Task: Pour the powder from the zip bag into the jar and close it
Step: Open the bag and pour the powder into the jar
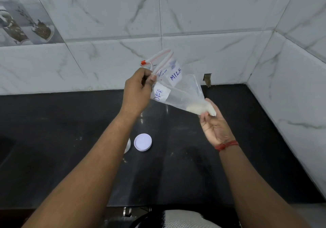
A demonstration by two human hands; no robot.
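Note:
A clear zip bag [183, 93] with white labels reading "MILK" and "DER" hangs in the air above the black counter. My left hand [138, 90] pinches it near the open red zip at the upper left. My right hand [214, 123] pinches the lower right corner, where a small heap of white powder [199, 108] sits. The zip end is higher than the powder corner. The white jar lid [142, 142] lies upside down on the counter. The jar [127, 145] is mostly hidden behind my left forearm; only a white sliver shows.
The black stone counter [176, 166] runs to marble-tiled walls at the back and right. A small hole [207, 79] is in the back wall at counter level. The counter's front edge lies near the frame's bottom.

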